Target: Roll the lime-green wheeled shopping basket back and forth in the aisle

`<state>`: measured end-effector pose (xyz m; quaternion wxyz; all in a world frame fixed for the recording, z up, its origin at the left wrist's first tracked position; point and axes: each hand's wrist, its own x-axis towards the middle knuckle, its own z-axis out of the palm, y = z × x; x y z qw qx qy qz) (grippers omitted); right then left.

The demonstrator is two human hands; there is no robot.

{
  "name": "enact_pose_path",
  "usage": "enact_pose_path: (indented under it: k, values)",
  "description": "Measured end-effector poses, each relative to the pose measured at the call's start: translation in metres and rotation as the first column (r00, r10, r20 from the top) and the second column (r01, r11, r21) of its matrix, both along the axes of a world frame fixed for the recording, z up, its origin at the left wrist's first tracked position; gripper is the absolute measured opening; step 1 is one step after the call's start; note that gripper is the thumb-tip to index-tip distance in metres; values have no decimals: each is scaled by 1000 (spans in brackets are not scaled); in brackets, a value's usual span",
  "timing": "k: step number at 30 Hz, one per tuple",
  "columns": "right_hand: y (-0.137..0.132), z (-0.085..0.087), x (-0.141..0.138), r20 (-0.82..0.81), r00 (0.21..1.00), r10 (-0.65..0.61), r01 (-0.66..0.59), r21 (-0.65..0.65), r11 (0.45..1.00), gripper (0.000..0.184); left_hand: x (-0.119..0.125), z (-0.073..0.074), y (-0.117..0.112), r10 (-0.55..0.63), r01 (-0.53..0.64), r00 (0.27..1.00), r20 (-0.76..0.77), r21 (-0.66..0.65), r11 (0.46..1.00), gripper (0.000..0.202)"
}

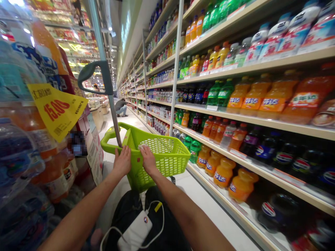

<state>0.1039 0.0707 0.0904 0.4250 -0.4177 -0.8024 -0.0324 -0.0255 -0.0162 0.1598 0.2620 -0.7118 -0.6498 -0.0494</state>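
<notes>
A lime-green rolling shopping basket [167,164] with perforated sides stands upright before me. Its grey pole rises to a tall loop handle [106,78]. My left hand [122,161] is at the basket's near rim, just right of the pole's foot, with the fingers closed over the edge. At the same rim, a little to the right, my right hand [148,159] presses a small, crumpled white piece [143,147], like a tissue, under its fingertips. A white power bank [136,230] with white cables lies on my dark-clothed lap.
Shelves of bottled drinks [221,176] run along the right side. Stacked bottles [39,146] crowd the left, with a yellow price sign [58,109] sticking out. White floor [199,198] lies beside the basket. A person [121,107] crouches farther down the aisle.
</notes>
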Motion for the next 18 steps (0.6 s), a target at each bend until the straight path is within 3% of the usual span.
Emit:
enact_pose_path:
  k: [3,11,18]
  values:
    - [0,-3,10,1,999,-49,49,-10,999,49,1,-2,1,18,-18,1000,-8,11,1000,60]
    - [-9,-2,-5,35,999,-3,2,9,1000,45,15,-12,9,-17,17,1000,-13,-36,999,59]
    - [4,-14,44,39,992,-116,118,-66,991,52,14,-12,10,2,-2,1000,5,-40,999,57]
